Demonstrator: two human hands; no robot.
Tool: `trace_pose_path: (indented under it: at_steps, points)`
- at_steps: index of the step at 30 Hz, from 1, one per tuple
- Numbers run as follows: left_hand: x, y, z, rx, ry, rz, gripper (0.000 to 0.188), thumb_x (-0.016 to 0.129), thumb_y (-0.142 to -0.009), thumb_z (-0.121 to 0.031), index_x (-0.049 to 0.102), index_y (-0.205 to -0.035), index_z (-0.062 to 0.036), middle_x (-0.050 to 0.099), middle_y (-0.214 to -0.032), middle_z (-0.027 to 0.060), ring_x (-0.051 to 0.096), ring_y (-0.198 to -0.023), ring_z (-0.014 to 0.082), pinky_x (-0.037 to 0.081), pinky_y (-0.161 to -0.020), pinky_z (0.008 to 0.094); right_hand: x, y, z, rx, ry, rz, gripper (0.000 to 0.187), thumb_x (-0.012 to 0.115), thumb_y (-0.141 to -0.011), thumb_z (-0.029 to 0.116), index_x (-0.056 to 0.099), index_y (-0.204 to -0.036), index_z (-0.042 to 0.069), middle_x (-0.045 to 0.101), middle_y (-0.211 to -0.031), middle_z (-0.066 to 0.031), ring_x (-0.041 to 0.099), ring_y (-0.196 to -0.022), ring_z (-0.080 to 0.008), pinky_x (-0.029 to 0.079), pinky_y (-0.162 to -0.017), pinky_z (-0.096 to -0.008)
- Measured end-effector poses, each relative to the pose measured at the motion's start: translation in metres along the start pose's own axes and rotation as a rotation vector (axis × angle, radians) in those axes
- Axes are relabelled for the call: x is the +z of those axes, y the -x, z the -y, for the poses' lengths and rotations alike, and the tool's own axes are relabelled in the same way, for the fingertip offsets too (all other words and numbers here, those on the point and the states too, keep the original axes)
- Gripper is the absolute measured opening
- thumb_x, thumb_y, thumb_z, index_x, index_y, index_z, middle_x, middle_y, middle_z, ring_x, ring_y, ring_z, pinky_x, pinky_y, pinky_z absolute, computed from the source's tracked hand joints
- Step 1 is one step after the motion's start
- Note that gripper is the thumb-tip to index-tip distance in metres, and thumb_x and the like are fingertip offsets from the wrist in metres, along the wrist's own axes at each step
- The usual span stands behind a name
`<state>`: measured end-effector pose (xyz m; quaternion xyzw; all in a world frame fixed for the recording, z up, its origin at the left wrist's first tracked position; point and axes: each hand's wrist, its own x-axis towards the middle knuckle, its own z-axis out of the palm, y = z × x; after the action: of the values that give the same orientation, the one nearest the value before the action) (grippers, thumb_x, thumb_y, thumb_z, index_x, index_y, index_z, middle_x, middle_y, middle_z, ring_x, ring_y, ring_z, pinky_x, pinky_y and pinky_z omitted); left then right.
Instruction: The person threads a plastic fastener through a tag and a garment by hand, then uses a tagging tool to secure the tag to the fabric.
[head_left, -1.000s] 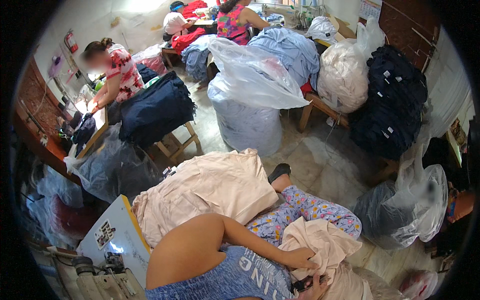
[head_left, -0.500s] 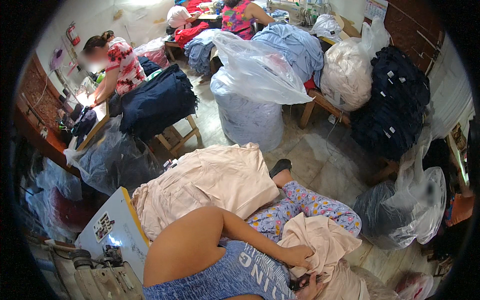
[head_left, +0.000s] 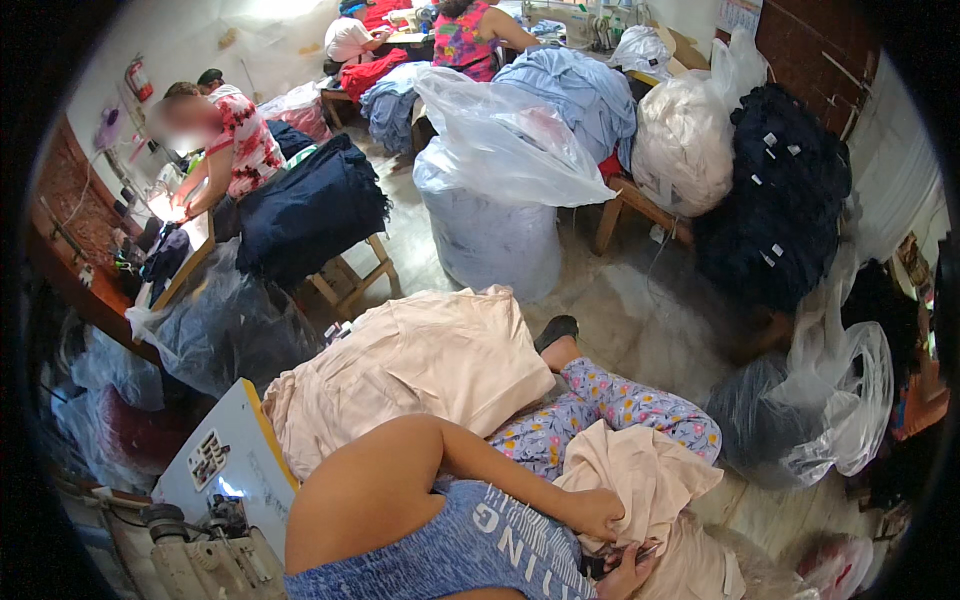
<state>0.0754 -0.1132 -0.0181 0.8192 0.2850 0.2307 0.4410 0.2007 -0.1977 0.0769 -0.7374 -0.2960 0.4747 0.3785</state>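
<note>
A pale beige garment (head_left: 640, 470) lies bunched over my lap, on grey-purple floral trousers, and hangs down at the lower right. My left hand (head_left: 597, 514) is closed on a fold of it, fingers pinched in the fabric. Just below, my right hand (head_left: 628, 574) is closed around a small dark tool (head_left: 598, 566) held against the cloth; its exact kind is partly hidden by my fingers and top. To my left, a larger pile of the same beige garments (head_left: 410, 370) rests beside the sewing table.
A white table with a yellow edge (head_left: 235, 440) and a sewing machine (head_left: 205, 560) stand at lower left. Ahead is a big plastic sack (head_left: 490, 220). Dark garments (head_left: 770, 200) are heaped at right, above a dark-filled bag (head_left: 770, 420). A co-worker (head_left: 240, 140) sits far left.
The view has shifted slightly. My hands stay close together at the beige garment with barely any movement. The far-left co-worker's head and arms have moved a little.
</note>
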Motion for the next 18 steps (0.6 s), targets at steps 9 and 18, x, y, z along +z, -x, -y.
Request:
trace_pose_path:
  at_steps: [9, 18]
  points:
    - [-0.011, 0.0, -0.01, -0.176, 0.08, -0.031, 0.043, 0.065, -0.064, -0.035, 0.049, -0.056, 0.0033, 0.047, -0.052, 0.0192, 0.05, -0.046, 0.0281, 0.038, -0.045, 0.0386, 0.007, 0.009, 0.009, -0.241, 0.415, -0.159, 0.032, 0.056, -0.081, 0.03, 0.059, -0.075, -0.001, 0.057, -0.065, -0.0098, 0.051, -0.059, -0.0184, 0.042, -0.057, -0.0309]
    - [-0.038, 0.0, -0.03, -0.309, 1.215, 0.004, 0.029, 0.057, -0.082, -0.019, 0.049, -0.103, -0.0016, 0.058, -0.085, -0.0014, 0.053, -0.07, 0.0082, 0.045, -0.06, 0.0246, 0.005, 0.006, 0.005, -0.419, 0.415, -0.101, 0.034, 0.055, -0.082, 0.023, 0.05, -0.109, 0.003, 0.052, -0.103, -0.016, 0.055, -0.075, -0.019, 0.043, -0.067, -0.0287]
